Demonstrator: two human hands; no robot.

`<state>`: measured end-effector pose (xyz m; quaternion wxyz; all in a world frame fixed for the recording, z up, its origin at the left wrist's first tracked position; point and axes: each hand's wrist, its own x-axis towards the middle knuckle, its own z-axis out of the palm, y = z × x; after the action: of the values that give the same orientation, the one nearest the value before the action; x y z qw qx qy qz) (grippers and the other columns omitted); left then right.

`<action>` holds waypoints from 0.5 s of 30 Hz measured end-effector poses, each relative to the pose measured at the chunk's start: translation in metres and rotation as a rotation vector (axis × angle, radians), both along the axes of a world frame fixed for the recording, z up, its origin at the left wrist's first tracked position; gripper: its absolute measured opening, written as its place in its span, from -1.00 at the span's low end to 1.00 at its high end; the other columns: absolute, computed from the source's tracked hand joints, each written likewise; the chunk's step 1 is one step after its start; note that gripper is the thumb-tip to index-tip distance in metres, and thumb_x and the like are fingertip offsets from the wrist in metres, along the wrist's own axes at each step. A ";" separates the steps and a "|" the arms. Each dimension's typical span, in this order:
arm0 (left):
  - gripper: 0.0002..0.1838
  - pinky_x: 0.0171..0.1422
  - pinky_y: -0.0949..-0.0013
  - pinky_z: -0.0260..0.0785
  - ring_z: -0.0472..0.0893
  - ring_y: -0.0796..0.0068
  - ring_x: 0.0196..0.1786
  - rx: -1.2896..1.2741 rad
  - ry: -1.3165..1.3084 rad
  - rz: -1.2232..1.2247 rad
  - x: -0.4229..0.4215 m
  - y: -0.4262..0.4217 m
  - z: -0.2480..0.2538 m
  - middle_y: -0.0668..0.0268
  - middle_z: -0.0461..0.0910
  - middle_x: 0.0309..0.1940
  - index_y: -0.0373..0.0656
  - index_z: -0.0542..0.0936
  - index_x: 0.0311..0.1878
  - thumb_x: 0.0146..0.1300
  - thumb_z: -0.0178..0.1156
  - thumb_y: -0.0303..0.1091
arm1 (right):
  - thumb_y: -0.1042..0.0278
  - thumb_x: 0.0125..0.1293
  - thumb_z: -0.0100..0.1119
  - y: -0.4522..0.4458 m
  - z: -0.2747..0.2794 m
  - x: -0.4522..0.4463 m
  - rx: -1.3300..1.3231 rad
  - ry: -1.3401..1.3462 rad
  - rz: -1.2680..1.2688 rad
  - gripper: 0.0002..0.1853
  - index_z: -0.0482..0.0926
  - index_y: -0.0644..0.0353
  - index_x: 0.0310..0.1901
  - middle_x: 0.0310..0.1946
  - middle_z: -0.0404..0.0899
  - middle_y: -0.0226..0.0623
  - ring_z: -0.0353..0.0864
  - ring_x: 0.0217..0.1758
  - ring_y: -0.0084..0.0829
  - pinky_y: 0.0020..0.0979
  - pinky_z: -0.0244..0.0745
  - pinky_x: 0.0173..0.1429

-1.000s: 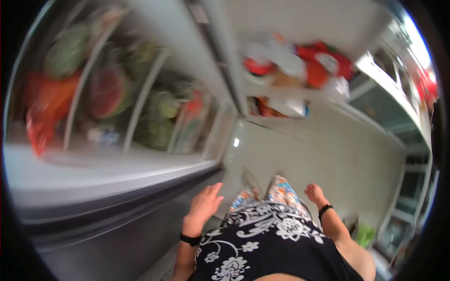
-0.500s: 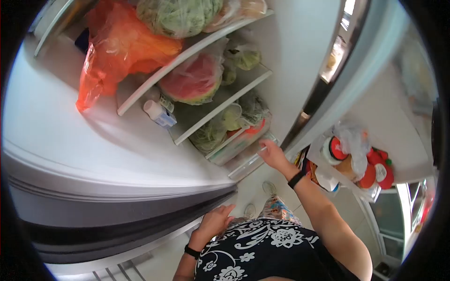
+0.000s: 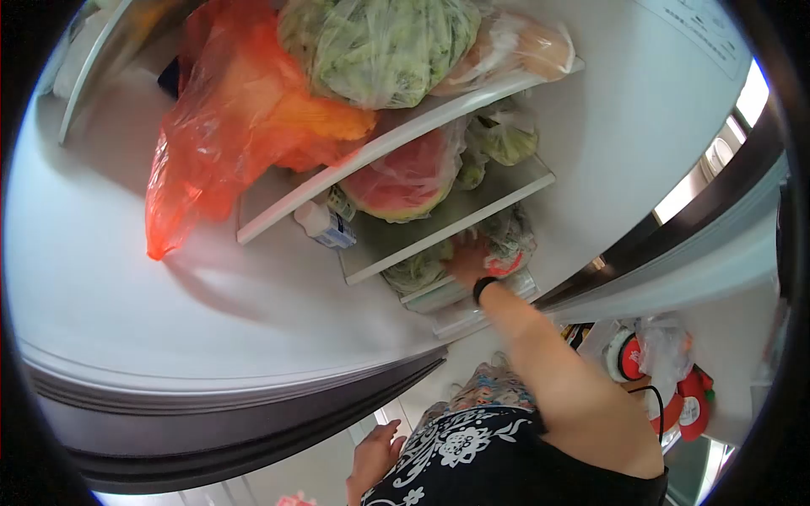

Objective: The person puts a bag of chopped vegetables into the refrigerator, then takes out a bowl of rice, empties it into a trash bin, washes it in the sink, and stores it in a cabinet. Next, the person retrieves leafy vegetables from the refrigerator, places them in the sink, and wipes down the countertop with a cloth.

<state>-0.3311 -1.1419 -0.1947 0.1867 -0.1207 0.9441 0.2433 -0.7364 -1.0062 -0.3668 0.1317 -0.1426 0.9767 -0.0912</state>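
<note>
My right hand (image 3: 467,260) reaches into the fridge's lowest drawer (image 3: 439,301), among bagged vegetables. Its fingers are smeared and partly hidden, so a hold cannot be told. To one side of it are leafy greens in clear plastic (image 3: 418,270); to the other lies a clear bag of dark greens (image 3: 511,236) with red print. Down by my body, outside the fridge, my left hand (image 3: 378,451) hangs with loosely bent fingers apart and nothing in them.
Above the drawer, a shelf bears a wrapped cut watermelon (image 3: 405,181) and a white bottle (image 3: 325,226). Higher up are an orange-red plastic bag (image 3: 228,118) and a bagged green vegetable (image 3: 380,51). The open door's rack holds a red-lidded jar (image 3: 626,356) and red bottles (image 3: 693,405).
My right hand has moved from the drawer's front edge in among the vegetables. The view has shifted closer to the shelves, and my left hand sits lower in it.
</note>
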 end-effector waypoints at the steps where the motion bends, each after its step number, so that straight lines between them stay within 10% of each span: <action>1: -0.59 -0.11 0.13 0.51 0.65 0.09 -0.18 -0.024 -0.044 0.054 0.005 0.001 0.001 0.15 0.63 -0.15 -0.08 0.52 0.17 0.28 0.25 -0.24 | 0.02 0.37 0.04 -0.022 -0.013 0.016 -0.004 -0.007 0.000 -0.24 0.05 0.06 0.52 0.52 -0.03 0.10 -0.06 0.57 0.09 0.17 -0.07 0.51; 10: -0.60 -0.12 0.12 0.53 0.66 0.09 -0.15 -0.069 -0.022 0.045 -0.004 0.001 -0.009 0.18 0.64 -0.16 -0.03 0.54 0.14 0.25 0.29 -0.21 | 0.14 0.21 0.21 0.008 -0.045 0.060 -0.323 0.399 0.062 -0.40 0.44 0.07 0.30 0.42 0.14 0.11 -0.02 0.54 0.08 0.06 0.10 0.48; 15: -0.62 -0.09 0.12 0.53 0.65 0.07 -0.12 -0.091 -0.072 0.049 -0.012 -0.010 -0.005 0.16 0.63 -0.15 -0.04 0.56 0.12 0.26 0.27 -0.20 | 0.05 0.22 0.24 0.045 -0.071 0.002 -1.325 -0.239 -0.743 -0.53 0.56 0.17 0.07 0.27 0.40 -0.07 0.39 0.31 -0.04 -0.19 0.31 0.38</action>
<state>-0.3433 -1.1518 -0.1996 0.2091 -0.1607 0.9436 0.2002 -0.7347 -0.9616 -0.4378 0.0844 0.1565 0.6810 -0.7103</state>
